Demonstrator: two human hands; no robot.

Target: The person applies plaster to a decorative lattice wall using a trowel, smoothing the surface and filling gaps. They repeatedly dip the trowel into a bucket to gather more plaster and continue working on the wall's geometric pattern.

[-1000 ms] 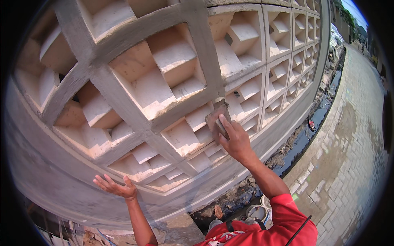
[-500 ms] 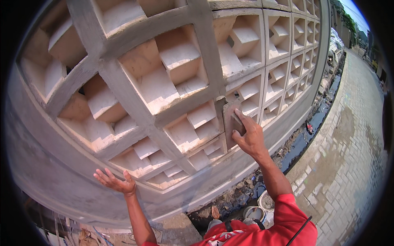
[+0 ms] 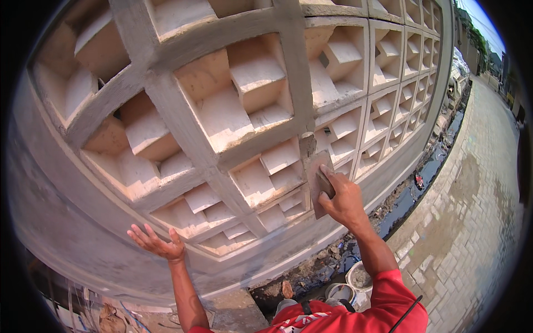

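My right hand (image 3: 345,201) grips the back of a flat rectangular float (image 3: 315,166), which lies against a grey mortar joint (image 3: 306,130) between the wall's pale breeze blocks (image 3: 252,83). A rough lump of mortar shows just above the float. My left hand (image 3: 158,241) is raised palm up at the lower left, fingers spread and holding nothing, near the smooth grey lower band (image 3: 94,227) of the wall; whether it touches the wall I cannot tell.
Buckets (image 3: 360,276) stand below by my right side. A narrow drain (image 3: 419,172) with dark water and debris runs along the wall's foot. A paved path (image 3: 461,233) stretches away at the right, with white piled material (image 3: 458,64) further along.
The float in my right hand has slid downward along the vertical joint, uncovering more of it above. My left hand stays open in much the same place. The view has shifted slightly.
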